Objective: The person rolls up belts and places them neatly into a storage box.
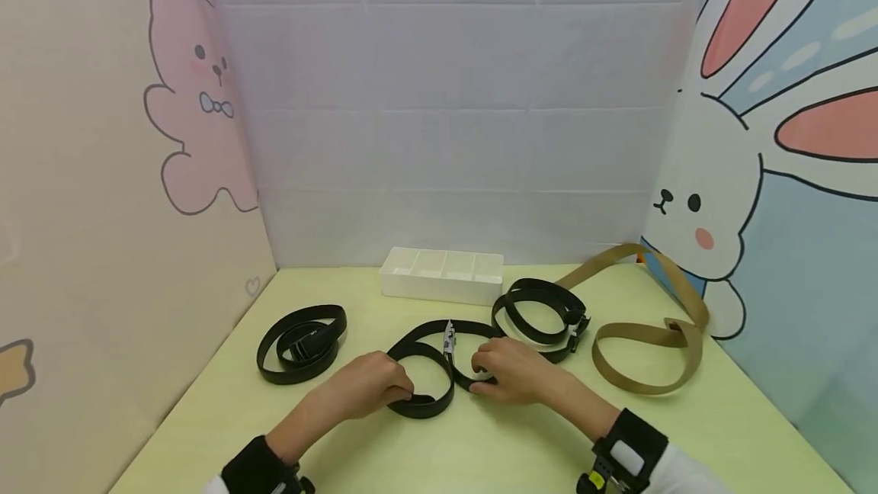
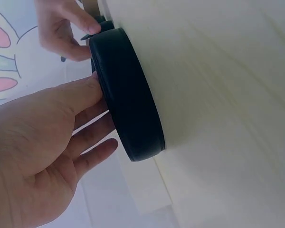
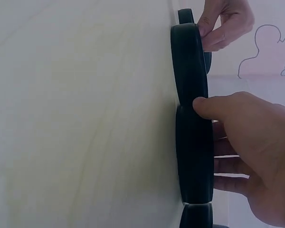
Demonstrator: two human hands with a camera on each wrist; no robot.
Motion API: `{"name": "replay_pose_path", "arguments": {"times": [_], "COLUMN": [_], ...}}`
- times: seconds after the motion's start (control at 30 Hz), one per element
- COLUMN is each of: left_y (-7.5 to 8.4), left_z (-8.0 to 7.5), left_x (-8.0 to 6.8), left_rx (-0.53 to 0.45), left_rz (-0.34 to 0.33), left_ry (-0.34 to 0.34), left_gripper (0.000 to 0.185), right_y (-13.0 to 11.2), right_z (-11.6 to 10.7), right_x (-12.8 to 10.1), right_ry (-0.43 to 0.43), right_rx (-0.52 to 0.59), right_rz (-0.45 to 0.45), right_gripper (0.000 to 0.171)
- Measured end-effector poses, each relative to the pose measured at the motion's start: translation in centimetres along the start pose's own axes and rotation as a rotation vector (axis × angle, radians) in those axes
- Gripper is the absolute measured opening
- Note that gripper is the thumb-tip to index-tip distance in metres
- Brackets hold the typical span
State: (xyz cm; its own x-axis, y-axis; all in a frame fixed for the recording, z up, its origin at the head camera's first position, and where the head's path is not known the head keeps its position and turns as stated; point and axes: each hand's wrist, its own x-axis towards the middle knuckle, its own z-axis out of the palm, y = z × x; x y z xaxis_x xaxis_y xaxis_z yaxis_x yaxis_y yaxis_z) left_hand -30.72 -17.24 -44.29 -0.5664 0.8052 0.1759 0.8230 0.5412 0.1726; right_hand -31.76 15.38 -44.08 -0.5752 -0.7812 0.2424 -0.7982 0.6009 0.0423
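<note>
A black belt (image 1: pixel 427 408) stands on its edge in loose loops at the middle of the table, its silver buckle (image 1: pixel 449 339) upright between the hands. At the loop's left side, my left hand (image 1: pixel 373 383) pinches the strap between thumb and fingers. In the left wrist view the thumb lies against the belt's (image 2: pixel 128 95) upper edge, with the other fingers behind it. My right hand (image 1: pixel 514 372) holds the right-hand loop. The right wrist view shows its thumb on the near face of the belt (image 3: pixel 194 152) and its fingers behind.
Left of the hands lies a coiled black belt (image 1: pixel 302 377). Another black belt (image 1: pixel 549 288) is coiled at the right, beside a tan webbing belt (image 1: pixel 648 387) in wide loops. A white compartment box (image 1: pixel 439 286) stands at the back, before the rear wall (image 1: pixel 446 136).
</note>
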Motion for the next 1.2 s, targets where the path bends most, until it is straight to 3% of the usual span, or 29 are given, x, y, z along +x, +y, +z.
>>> {"name": "replay_pose_path", "arguments": {"times": [0.13, 0.23, 0.4, 0.5, 0.67, 0.83, 1.2], "left_y": [0.2, 0.2, -0.1, -0.4, -1.1, -1.7, -2.2], "left_z": [0.3, 0.5, 0.6, 0.5, 0.3, 0.3, 0.9], "left_x": [0.2, 0.4, 0.4, 0.4, 0.5, 0.8, 1.5], "left_rx": [-0.003, -0.003, 0.018, 0.034, 0.062, 0.086, 0.111], "left_rz": [0.006, -0.010, -0.030, -0.027, -0.030, -0.041, -0.049], "left_ry": [0.008, 0.018, 0.045, 0.067, 0.092, 0.092, 0.093], "left_gripper": [0.023, 0.023, 0.019, 0.017, 0.017, 0.017, 0.016], "right_y": [-0.5, -0.6, 0.0, 0.7, 1.2, -0.1, -5.9], "right_z": [0.3, 0.2, -0.8, -1.7, -3.1, -3.5, -2.9], "right_x": [1.0, 1.1, -0.2, -1.5, -3.4, -4.2, -1.2], "right_ry": [-0.013, -0.020, -0.070, -0.107, -0.161, -0.215, -0.267], "right_rx": [0.079, 0.113, 0.135, 0.159, 0.269, 0.344, 0.277], "right_rz": [0.019, 0.040, 0.094, 0.081, 0.032, -0.033, -0.284], "right_gripper": [0.012, 0.016, 0.013, 0.014, 0.027, 0.032, 0.024]}}
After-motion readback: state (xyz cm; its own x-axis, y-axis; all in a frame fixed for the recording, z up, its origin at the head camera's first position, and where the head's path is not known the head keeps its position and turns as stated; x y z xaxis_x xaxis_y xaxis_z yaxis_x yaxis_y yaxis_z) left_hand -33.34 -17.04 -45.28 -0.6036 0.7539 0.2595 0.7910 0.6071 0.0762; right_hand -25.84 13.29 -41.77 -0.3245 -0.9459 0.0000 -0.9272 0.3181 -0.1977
